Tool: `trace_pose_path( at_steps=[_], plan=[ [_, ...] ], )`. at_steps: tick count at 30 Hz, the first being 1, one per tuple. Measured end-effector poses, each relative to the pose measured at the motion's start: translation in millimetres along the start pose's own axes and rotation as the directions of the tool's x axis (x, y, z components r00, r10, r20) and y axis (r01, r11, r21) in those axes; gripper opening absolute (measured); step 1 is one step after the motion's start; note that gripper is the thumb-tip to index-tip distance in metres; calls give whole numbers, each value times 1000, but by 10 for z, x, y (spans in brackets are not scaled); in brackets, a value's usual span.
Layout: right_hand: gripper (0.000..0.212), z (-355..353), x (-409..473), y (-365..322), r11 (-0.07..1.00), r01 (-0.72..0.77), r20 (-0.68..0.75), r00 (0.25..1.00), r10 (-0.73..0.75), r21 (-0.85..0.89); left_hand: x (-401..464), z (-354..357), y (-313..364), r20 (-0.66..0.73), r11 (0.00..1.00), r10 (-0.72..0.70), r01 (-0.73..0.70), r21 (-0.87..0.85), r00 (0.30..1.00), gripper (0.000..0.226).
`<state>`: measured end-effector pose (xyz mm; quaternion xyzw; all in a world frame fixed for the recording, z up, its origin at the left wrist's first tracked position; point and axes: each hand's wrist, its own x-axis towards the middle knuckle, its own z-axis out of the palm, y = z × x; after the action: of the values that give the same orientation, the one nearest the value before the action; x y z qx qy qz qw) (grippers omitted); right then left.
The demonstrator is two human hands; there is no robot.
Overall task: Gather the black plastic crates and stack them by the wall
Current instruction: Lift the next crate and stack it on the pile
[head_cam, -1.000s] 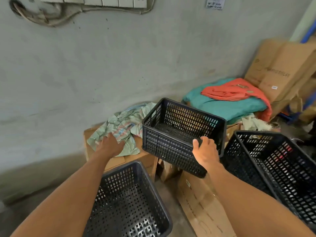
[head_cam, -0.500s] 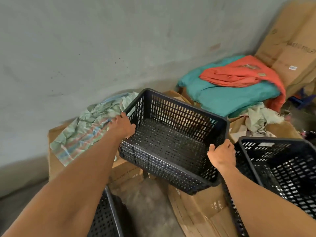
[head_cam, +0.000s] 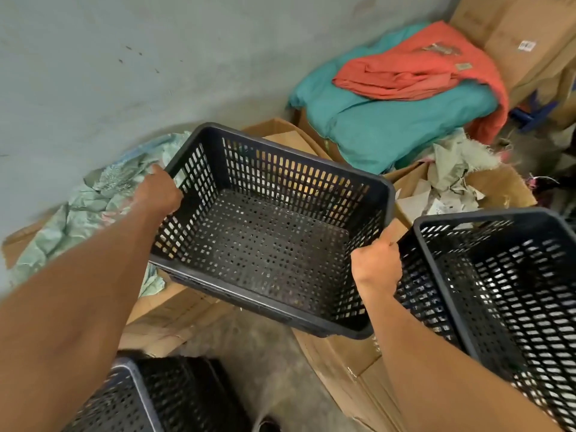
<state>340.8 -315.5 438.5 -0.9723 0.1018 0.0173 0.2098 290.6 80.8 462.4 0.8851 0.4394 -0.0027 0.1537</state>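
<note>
An empty black slotted plastic crate (head_cam: 271,244) hangs in the air in the middle of the view, tilted toward me. My left hand (head_cam: 160,193) grips its left rim and my right hand (head_cam: 375,265) grips its right near corner. A second black crate (head_cam: 511,294) stands at the right, close beside my right hand. A third black crate (head_cam: 149,397) lies at the bottom left, partly hidden by my left forearm. The grey wall (head_cam: 131,57) rises just behind the held crate.
Cardboard boxes (head_cam: 174,310) sit under and around the held crate. A pale crumpled cloth (head_cam: 93,207) lies on the left box. Teal cloth (head_cam: 389,120) and an orange cloth (head_cam: 414,67) are piled at the back right, with flattened cartons (head_cam: 523,32) leaning behind.
My left hand left the crumpled cloth and took hold of the crate's left rim. The crate, first held only by my right hand, has come nearer and lower, held by both hands.
</note>
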Motion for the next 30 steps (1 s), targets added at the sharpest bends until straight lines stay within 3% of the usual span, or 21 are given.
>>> trace_pose_path(
  at_steps=[6, 9, 16, 30],
  plan=[
    [59, -6, 17, 43, 997, -32, -29, 999, 34, 68, -5, -78, -11, 16, 993, -48, 49, -106, 999, 31],
    [61, -48, -7, 80, 993, -9, -38, 999, 13, 114, -86, -152, -55, 35, 989, -20, 24, -145, 999, 30],
    [66, -357, -160, 27, 989, 70, -45, 997, -64, 134, -518, -405, -396, -62, 993, -14, 7, -121, 998, 32],
    [68, -1437, -1557, -656, 945, 317, -219, 930, -294, 76, -1788, -2032, -1724, -290, 942, -120, 17, -336, 949, 34]
  ],
)
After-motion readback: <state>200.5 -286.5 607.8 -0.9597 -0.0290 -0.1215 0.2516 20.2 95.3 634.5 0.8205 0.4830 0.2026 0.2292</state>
